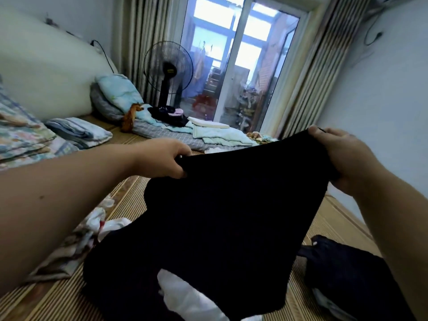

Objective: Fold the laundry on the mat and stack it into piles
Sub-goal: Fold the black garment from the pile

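Note:
A black garment (220, 216) hangs spread in front of me, held up by its top edge above the striped bamboo mat (129, 205). My left hand (162, 158) pinches the garment's upper left corner. My right hand (345, 156) grips the upper right corner, a little higher. The cloth drapes down and hides much of the mat below. White clothing (187, 295) shows under its lower edge. More white and patterned laundry (92, 228) lies crumpled to the left, and a dark garment (342, 274) sits at the lower right.
Folded quilts (25, 137) and a striped pillow (78, 132) lie at the left. Pale blue bedding (208, 133), pillows (115, 91) and dark clothes (166, 114) sit at the far end. A standing fan (168, 68) is before the glass door (236, 66). A wall runs along the right.

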Motion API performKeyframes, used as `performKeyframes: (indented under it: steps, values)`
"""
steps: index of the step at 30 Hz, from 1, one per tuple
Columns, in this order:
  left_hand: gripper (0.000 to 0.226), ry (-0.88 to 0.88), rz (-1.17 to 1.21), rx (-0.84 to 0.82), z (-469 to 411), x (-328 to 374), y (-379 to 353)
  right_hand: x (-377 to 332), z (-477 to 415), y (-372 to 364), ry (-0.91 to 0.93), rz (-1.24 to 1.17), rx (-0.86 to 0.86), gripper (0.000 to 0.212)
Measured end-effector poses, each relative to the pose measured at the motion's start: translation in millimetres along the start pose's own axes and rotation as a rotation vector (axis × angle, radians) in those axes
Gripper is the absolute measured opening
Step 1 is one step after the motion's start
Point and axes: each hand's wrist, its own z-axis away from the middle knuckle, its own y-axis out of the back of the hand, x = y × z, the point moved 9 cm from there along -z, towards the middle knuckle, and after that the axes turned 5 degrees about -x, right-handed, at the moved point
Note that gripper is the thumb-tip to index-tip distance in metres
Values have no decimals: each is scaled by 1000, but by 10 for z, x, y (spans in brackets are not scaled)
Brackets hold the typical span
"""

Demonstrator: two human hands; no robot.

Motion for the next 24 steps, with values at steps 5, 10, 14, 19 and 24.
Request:
performKeyframes:
  steps: [5,10,14,19,24]
  values:
    - [19,117,-156,191,41,-140,257,-6,-6,230,63,-73,114,15]
    - [17,177,-175,322,28,-265,486,-93,-40,370,103,-90,162,17]
    - [19,233,-114,332,36,-252,549,-61,-61,508,70,-146,199,16]
    - [46,265,706,155,18,-237,228,280,-68,613,-54,-242,308,16]
    - [31,401,1063,44,-45,69,-208,720,-21,154,-266,146,53,27]
